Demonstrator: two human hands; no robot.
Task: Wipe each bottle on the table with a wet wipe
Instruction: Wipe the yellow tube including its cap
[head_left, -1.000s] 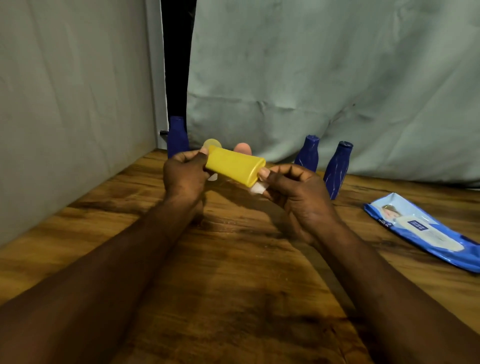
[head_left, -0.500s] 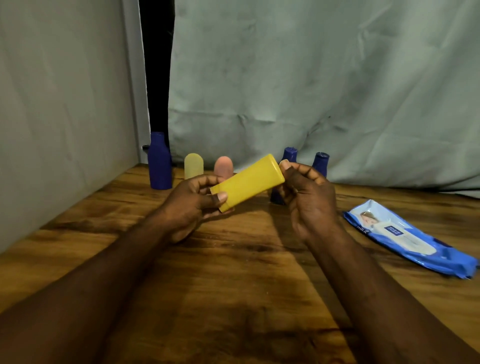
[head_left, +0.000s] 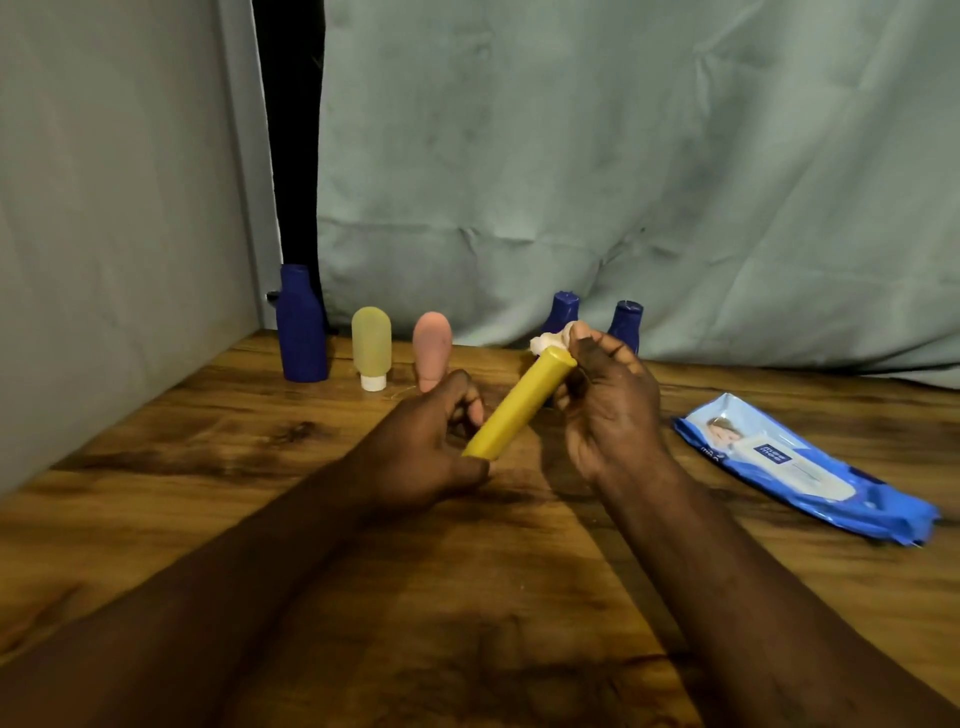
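Cloth backdrop (head_left: 675, 182): hangs across the far side; closes off the scene behind the bottles.
Desk (head_left: 208, 467): wooden; carries the row of bottles along its far edge, leaving the near part as working room.
Wipe pack (head_left: 800, 467): blue; lies flat at the right, well apart from the bottles; likely kept within reach for a fresh wipe.
Left hand (head_left: 426, 452): fingers clamped round the near, lower end of the yellow bottle; it seems to act as the anchor so the other end can be rubbed.
Right hand (head_left: 608, 405): fingers bunched together on the wet wipe, pressing it to the bottle's far, upper end.
Yellow bottle (head_left: 519, 405): held above the desk at centre, tilted up and to the right between both hands; its middle is bare, with fingers only at the two ends.
Tall blue bottle (head_left: 301, 327): upright, far left.
Two smaller blue bottles (head_left: 563, 312): upright at the far edge, partly hidden behind the right hand.
Pale yellow bottle (head_left: 371, 343): stands on its white cap, just right of the tall blue one.
Pink bottle (head_left: 432, 348): beside it, its base hidden by the left hand.
Wet wipe (head_left: 545, 341): white wad; peeks out at the bottle's upper tip, touching it.
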